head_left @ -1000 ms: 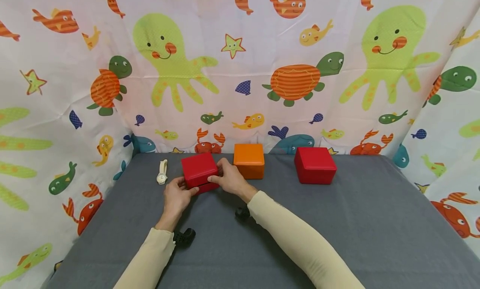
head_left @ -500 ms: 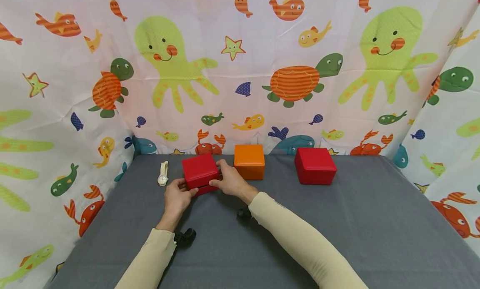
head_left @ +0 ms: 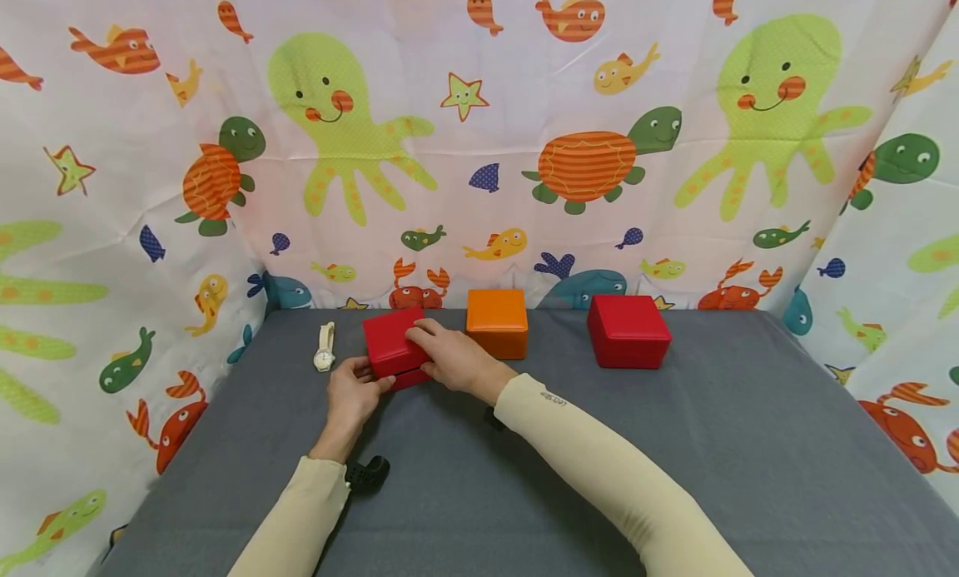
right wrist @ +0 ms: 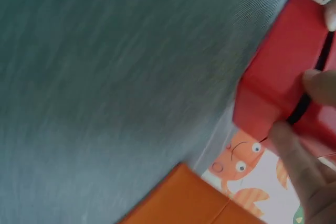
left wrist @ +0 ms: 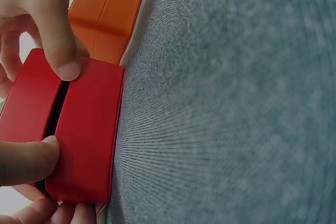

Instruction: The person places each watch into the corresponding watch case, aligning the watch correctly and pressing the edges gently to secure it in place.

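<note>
A red box (head_left: 388, 344) with a rounded lid stands at the left of the grey table, a narrow dark gap between lid and base. My left hand (head_left: 353, 399) grips its front left corner, thumb (left wrist: 32, 160) on the front by the gap and fingers against the side. At the right corner is my right hand (head_left: 462, 359), its thumb at the gap on the front. One right finger (right wrist: 294, 153) touches the box's side near the gap. In the head view, other right fingers lie over the lid's right edge. The box's inside is hidden.
A watch with a cream strap (head_left: 325, 346) lies left of the box. An orange box (head_left: 498, 324) sits close behind my right hand, and another red box (head_left: 629, 331) stands farther right. A patterned curtain (head_left: 479, 144) hangs behind the table.
My right hand has shifted left and slightly up, its fingers going from the box's right side onto the lid's edge. The left hand and the box stay about where they were.
</note>
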The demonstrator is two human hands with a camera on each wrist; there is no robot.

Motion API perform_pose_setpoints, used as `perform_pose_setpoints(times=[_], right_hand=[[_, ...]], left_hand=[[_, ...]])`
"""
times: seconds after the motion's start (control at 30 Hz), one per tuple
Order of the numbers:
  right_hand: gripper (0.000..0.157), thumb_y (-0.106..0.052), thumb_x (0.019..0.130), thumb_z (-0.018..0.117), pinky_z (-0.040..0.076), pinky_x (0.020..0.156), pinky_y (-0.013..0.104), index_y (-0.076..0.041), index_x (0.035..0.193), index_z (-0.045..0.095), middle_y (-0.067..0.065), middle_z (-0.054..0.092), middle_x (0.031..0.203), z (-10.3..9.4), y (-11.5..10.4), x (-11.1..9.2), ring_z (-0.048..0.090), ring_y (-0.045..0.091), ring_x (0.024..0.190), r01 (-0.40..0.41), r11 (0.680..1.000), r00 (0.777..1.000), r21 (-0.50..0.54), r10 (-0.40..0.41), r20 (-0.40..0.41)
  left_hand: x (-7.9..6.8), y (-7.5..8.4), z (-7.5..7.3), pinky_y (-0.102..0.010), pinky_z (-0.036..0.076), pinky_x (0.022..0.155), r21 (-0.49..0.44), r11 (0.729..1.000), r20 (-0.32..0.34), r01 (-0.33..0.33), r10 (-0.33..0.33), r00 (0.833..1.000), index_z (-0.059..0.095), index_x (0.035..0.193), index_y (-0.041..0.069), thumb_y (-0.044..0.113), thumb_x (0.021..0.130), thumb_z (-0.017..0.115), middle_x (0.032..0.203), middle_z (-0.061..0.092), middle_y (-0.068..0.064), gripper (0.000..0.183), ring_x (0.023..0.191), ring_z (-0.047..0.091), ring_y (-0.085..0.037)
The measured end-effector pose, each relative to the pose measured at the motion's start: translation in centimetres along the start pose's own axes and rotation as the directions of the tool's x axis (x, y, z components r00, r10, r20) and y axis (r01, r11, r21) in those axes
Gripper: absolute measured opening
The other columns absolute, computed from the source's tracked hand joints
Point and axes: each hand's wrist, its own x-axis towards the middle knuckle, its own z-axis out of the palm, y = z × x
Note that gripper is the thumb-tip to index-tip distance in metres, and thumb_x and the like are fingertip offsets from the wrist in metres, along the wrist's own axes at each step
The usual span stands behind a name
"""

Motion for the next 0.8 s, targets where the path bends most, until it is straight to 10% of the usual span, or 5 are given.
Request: perform_pose_setpoints(times=[0.43, 0.8], right_hand=[[0.033, -0.024, 0.087, 0.070, 0.051, 0.065, 0.024, -0.018, 0.113, 0.050, 0.005, 0.054, 0.110, -0.7, 1.4, 0.4, 0.055, 0.014, 0.069, 0.315, 0.906, 0.946, -0.282, -0.324, 0.017], [0.023, -0.025, 0.089, 0.062, 0.047, 0.052, 0.020, -0.018, 0.108, 0.051, 0.003, 0.055, 0.099, -0.7, 1.7, 0.7, 0.052, 0.012, 0.057, 0.367, 0.820, 0.916, -0.438, -0.401, 0.015]], left_hand=[[-0.1, 0.1, -0.1, -0.046, 0.051, 0.088, -0.012, 1.000, 0.005, -0.008, 0.008, 1.000, 0.050, 0.126, -0.008, 0.006, 0.078, 0.075, 0.118, 0.058, -0.026, 0.056, 0.107, 0.059, -0.037], [-0.2, 0.1, -0.1, -0.046, 0.050, 0.089, -0.018, 1.000, 0.001, 0.000, 0.000, 1.000, 0.049, 0.127, -0.008, 0.005, 0.079, 0.074, 0.119, 0.058, -0.026, 0.056, 0.108, 0.058, -0.037]])
